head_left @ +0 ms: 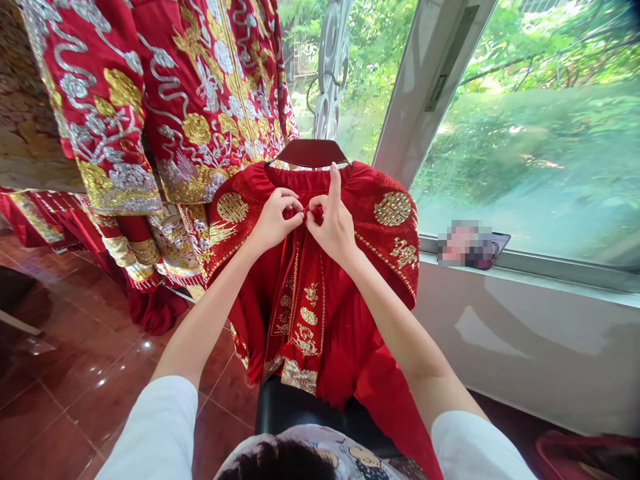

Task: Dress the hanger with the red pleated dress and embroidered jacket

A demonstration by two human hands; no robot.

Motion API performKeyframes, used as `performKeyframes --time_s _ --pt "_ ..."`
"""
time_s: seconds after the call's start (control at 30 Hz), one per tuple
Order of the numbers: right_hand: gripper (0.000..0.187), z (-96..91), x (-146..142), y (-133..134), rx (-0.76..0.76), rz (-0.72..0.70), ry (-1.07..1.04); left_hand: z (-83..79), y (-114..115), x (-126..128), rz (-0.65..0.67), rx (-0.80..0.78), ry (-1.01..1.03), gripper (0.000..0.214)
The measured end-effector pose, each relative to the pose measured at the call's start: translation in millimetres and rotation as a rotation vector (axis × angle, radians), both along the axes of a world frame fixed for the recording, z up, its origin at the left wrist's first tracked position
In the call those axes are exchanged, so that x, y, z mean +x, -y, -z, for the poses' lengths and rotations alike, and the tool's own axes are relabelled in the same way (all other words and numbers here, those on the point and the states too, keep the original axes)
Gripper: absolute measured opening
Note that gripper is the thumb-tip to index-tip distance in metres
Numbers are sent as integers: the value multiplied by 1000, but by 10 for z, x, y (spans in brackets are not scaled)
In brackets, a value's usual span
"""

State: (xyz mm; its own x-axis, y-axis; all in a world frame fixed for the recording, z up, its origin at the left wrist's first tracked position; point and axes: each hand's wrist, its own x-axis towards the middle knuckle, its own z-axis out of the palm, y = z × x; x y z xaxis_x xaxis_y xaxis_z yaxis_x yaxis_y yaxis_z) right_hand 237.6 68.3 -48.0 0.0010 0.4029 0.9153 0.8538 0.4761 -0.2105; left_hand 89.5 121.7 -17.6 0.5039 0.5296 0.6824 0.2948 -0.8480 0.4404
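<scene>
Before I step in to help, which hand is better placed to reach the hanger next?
Probably the right hand: its raised index finger points toward the hanger, whereas the left hand has none raised. Both pinch at the cape.

A detail pinched by the left hand (277,221) and right hand (334,225) on the red embroidered cape (383,240) is too small to identify. Left of the cape, the top edge crops a sequined jacket (215,100); to the cape's right, pixelation masks part of a smartphone (496,249).
</scene>
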Motion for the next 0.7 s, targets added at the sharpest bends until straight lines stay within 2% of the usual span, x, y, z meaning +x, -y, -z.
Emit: performKeyframes --time_s 0.13,0.2,0.33,0.53,0.6,0.7 --pt "67 45 70 59 -51 58 -18 -1 23 -124 -208 202 1 7" --pt "66 54 85 73 -68 81 -13 11 47 -161 -277 247 -7 8" --pt "63 59 43 30 -38 147 42 44 112 -88 -202 219 64 7" --pt "54 106 44 -60 -17 145 -3 94 112 84 -22 6 194 2" --pt "53 108 69 -46 -17 117 -49 105 81 72 -31 26 203 5" --pt "51 74 89 11 -43 109 -69 105 47 -2 -149 158 95 16"
